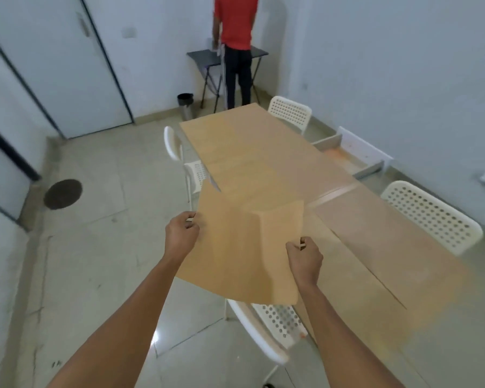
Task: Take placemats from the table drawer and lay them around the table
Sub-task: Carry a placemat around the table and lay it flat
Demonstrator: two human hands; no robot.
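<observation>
My left hand point(181, 233) pinches the left edge of a tan placemat point(244, 247), and my right hand point(304, 260) pinches its right edge, so the sheet hangs between them, bowed with a crease toward its far right corner. It floats over the near-left edge of the long wooden table point(263, 152), partly above a white chair point(266, 329) at about 6 o'clock. The drawer point(353, 152) stands pulled open at 2 o'clock on the table's right side; I cannot tell what is left in it. I judge I'm at the laying step: this mat is out and not yet down. Next I need to lower it flat onto the table at the place facing that near chair, squaring its edge to the table's rim before letting go.
</observation>
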